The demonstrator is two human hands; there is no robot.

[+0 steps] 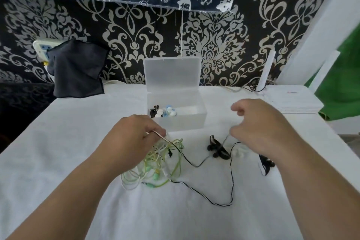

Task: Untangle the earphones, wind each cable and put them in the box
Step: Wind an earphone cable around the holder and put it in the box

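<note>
One open box (183, 121), long side left-right. In front: one cable tangle (159, 161), left hand (134, 134) and right hand (259, 128) each pinching a strand.

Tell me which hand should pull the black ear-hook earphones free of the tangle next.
Right, probably. The right hand is beside the black ear-hook earphones and seems to pinch a thin cable above them. The left hand grips the yellow-green cable tangle from above, so it can anchor that.

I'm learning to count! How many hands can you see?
2: the left hand grips the tangle before the box; the right hand pinches a grey cable beside it.
</note>
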